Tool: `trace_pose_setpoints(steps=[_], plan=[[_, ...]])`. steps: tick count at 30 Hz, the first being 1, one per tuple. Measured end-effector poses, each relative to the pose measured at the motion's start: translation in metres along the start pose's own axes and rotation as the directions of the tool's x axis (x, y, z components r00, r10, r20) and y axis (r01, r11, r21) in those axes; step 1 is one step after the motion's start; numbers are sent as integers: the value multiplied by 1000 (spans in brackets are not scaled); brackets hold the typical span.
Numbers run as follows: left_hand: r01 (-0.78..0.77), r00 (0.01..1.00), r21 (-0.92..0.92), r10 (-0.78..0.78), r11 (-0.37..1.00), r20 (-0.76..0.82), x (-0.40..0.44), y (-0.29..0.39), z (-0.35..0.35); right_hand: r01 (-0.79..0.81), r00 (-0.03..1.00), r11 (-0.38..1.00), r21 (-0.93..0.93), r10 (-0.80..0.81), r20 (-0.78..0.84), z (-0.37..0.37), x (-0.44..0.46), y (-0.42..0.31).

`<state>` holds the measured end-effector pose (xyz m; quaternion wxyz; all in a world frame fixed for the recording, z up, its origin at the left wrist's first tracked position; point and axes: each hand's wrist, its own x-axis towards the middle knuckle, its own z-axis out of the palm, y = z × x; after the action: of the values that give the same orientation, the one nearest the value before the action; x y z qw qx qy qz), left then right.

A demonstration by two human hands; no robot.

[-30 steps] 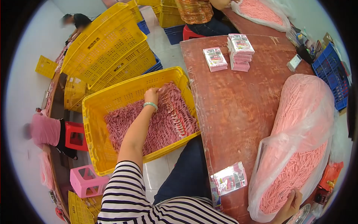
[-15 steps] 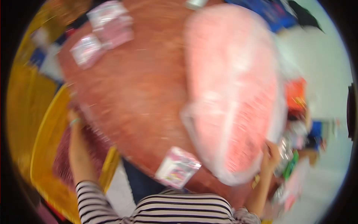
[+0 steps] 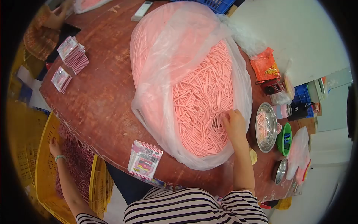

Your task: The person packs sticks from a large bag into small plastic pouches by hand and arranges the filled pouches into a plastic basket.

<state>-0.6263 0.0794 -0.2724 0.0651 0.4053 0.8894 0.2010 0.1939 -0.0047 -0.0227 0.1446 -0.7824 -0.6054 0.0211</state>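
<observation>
A large clear plastic bag lies open on the table, full of thin pink sticks. My right hand is at the right side of the bag's opening, fingertips pinched together among the sticks; whatever is between them is hidden. My left hand, with a band at the wrist, is inside a yellow plastic crate near its left wall. Its fingers look curled, and their contents cannot be made out. Dark purple-red sticks fill the crate below. A stack of printed packets lies near the table's front edge.
More packet stacks lie at the far left, near another person's arm. On the right stand a steel bowl of sticks, a green basket, a smaller bowl and a red radio. A white remote lies at the back.
My right hand has moved from the bag's lower right edge up and left onto the pink sticks. My left hand is now nearer the crate's left wall. The view has shifted and sharpened.
</observation>
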Motion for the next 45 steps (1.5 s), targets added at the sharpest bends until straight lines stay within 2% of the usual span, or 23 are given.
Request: trace_pose_setpoints(steps=[1, 4, 7, 10, 11, 13, 15, 17, 18, 19, 20, 21, 24, 25, 27, 29, 31, 37, 38, 42, 45], plan=[[24, 1000, -25, -24, 999, -3, -10, 12, -13, 10, 1000, 999, -54, -10, 1, 2, 2, 6], [-26, 999, -173, 21, 985, -29, -48, 47, -57, 88, 991, 993, 83, -96, 89, -2, 7, 23], [-92, 996, -313, 82, 945, -45, -77, 66, -86, 227, 973, 965, 133, -218, -78, -13, 21, 20], [-177, 984, -476, 152, 861, -92, -105, 94, -104, 452, 891, 889, 75, -446, -82, -8, 38, 32], [-210, 978, -527, 180, 823, -108, -116, 102, -109, 459, 889, 885, 83, -457, -43, -10, 41, 33], [-243, 967, -612, 238, 753, -91, -165, 155, -133, 474, 876, 874, 102, -480, 41, -16, 43, 32], [-273, 942, -679, 334, 682, -42, -231, 221, -159, 531, 839, 834, 148, -542, 50, -17, 45, 38], [-279, 883, -727, 466, 627, 63, -283, 259, -165, 590, 796, 793, 152, -603, 52, -17, 47, 41], [-423, 815, -657, 579, 624, 26, -307, 278, -164, 621, 774, 773, 133, -631, 50, -18, 46, 41], [-418, 777, -609, 612, 674, 144, -333, 302, -174, 649, 752, 752, 117, -657, 49, -18, 46, 41], [-599, 660, -533, 745, 597, 93, -345, 308, -167, 674, 732, 732, 99, -680, 43, -18, 45, 43], [-689, 624, -429, 779, 584, 58, -359, 316, -160, 697, 712, 712, 84, -701, 36, -17, 43, 44], [-691, 642, -359, 761, 627, 93, -386, 337, -147, 753, 657, 658, 10, -753, 39, -15, 41, 48], [-680, 667, -305, 735, 666, 118, -391, 338, -142, 752, 657, 658, -28, -747, 96, -14, 42, 50], [-633, 697, -312, 697, 709, 171, -391, 337, -131, 786, 618, 615, -59, -782, 80, -8, 43, 45], [-673, 673, -305, 729, 674, 125, -391, 339, -129, 780, 626, 619, -97, -768, 132, -14, 45, 42], [-634, 685, -314, 702, 707, 197, -388, 340, -130, 803, 596, 589, -89, -797, 101, -7, 50, 49], [-403, 689, -511, 619, 759, 377, -371, 336, -107, 798, 602, 595, -89, -785, 148, -10, 56, 49], [-260, 694, -597, 577, 759, 432, -369, 334, -102, 795, 606, 599, -93, -782, 143, -9, 57, 48], [-208, 676, -642, 583, 738, 451, -369, 342, -110, 794, 607, 604, -71, -779, 159, -12, 59, 52], [-216, 718, -666, 578, 714, 387, -370, 335, -104, 800, 599, 595, -75, -791, 124, -11, 55, 54]])
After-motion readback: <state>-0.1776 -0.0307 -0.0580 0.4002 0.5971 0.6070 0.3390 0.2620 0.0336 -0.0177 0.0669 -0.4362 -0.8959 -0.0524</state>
